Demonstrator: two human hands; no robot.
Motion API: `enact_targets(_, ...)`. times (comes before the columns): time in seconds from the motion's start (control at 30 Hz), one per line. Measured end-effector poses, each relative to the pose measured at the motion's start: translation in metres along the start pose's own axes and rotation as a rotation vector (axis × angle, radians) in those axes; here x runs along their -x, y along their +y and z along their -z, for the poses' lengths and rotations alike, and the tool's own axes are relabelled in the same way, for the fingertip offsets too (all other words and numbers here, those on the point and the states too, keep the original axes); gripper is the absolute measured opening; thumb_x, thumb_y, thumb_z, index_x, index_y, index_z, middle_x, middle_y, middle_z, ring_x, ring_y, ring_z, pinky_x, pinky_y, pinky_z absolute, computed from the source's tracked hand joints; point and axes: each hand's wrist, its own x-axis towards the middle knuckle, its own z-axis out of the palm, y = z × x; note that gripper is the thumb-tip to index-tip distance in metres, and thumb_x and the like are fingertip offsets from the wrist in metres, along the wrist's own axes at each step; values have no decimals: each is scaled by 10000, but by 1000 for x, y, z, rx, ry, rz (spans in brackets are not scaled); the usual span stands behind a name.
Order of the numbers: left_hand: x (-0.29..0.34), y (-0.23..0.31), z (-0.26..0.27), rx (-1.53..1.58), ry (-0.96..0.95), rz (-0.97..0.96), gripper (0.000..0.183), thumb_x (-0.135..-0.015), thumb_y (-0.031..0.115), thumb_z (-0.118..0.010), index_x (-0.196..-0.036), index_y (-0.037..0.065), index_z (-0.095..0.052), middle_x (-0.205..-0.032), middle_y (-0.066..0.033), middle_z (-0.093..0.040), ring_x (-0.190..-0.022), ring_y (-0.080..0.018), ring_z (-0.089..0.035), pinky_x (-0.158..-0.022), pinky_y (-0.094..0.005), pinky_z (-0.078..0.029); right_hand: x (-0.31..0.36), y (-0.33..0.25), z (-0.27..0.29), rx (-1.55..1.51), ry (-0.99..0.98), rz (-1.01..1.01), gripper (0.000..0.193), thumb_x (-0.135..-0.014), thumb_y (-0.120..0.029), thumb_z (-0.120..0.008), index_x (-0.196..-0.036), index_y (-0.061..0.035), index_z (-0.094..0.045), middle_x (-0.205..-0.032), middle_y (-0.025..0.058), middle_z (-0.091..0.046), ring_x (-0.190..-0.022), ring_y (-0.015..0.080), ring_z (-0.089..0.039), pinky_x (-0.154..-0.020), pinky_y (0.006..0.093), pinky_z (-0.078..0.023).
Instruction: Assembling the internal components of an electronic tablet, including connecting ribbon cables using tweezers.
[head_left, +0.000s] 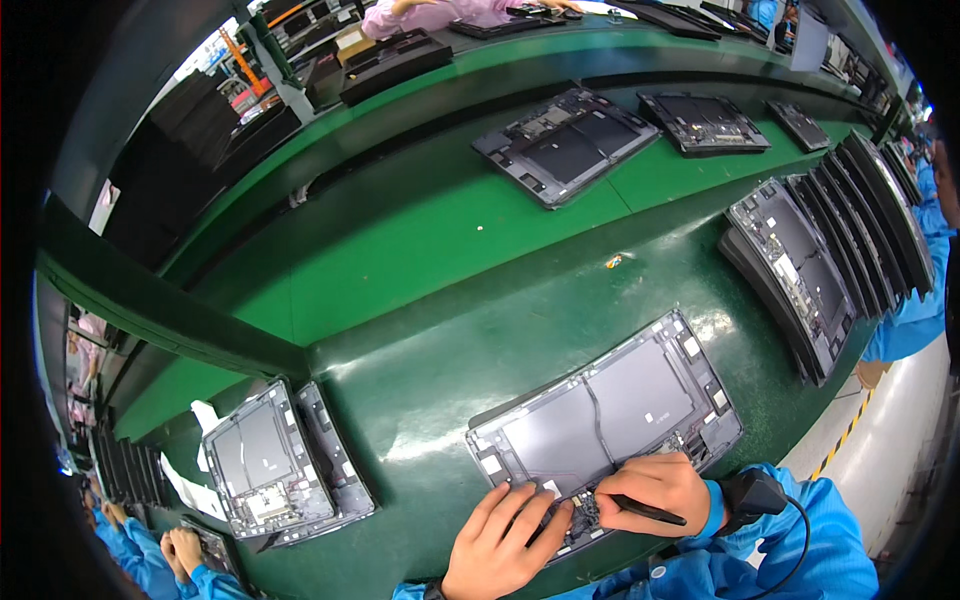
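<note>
An opened tablet housing (pixel 600 400) lies at a slant on the green bench in front of me, its inner side up with a large grey battery and small boards. My right hand (pixel 660 493) is closed around a slim black pen-shaped tool (pixel 648 510), over the circuit parts along the near edge. What the tool's tip touches is hidden by the fingers. Flat on the same near edge, to the left, rests my left hand (pixel 507 540), fingers stretched and slightly apart, nothing gripped. A blue band (pixel 713 508) circles the right wrist.
Two overlapping tablet housings (pixel 265 460) lie at the left beside white paper (pixel 190 490). Several more stand stacked (pixel 800 265) at the right. Others lie on the raised green belt (pixel 565 140). Co-workers' hands (pixel 182 552) show at lower left; a pink sleeve (pixel 440 15) is at the back.
</note>
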Motion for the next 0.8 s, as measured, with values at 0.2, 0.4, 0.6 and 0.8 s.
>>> enact_targets(0.2, 3, 1, -1, 139, 39, 66, 304, -772, 150, -774, -1071, 113, -738, -1188, -118, -628, -1126, -339, -592, -939, -458, -496, 0, 4, 5, -142, -50, -22, 182, -807, -29, -763, -968, 14, -689, -757, 99, -657, -626, 242, -649, -567, 326, -505)
enact_targets(0.4, 20, -4, -3, 191, 94, 148, 310, -719, 160, -813, -1024, 157, -760, -1154, -79, -631, -1105, -299, -595, -951, -444, -508, -2, 8, 2, -216, -18, -51, 133, -798, -11, -775, -918, 15, -725, -707, 110, -665, -568, 243, -648, -521, 310, -484)
enact_targets(0.6, 22, -9, 3, 212, 65, 164, 322, -734, 146, -808, -1053, 131, -760, -1177, -120, -634, -1113, -362, -592, -926, -462, -499, -1, 7, 5, -212, -84, -88, 162, -807, -25, -766, -954, 20, -712, -763, 114, -677, -624, 241, -661, -564, 314, -509)
enact_targets(0.8, 22, -9, -1, 243, 70, 159, 314, -733, 132, -804, -1044, 141, -765, -1168, -113, -637, -1100, -353, -594, -922, -459, -500, -6, 7, -5, -213, -102, -25, 163, -823, -33, -766, -964, 26, -710, -810, 119, -691, -656, 245, -672, -580, 317, -525)
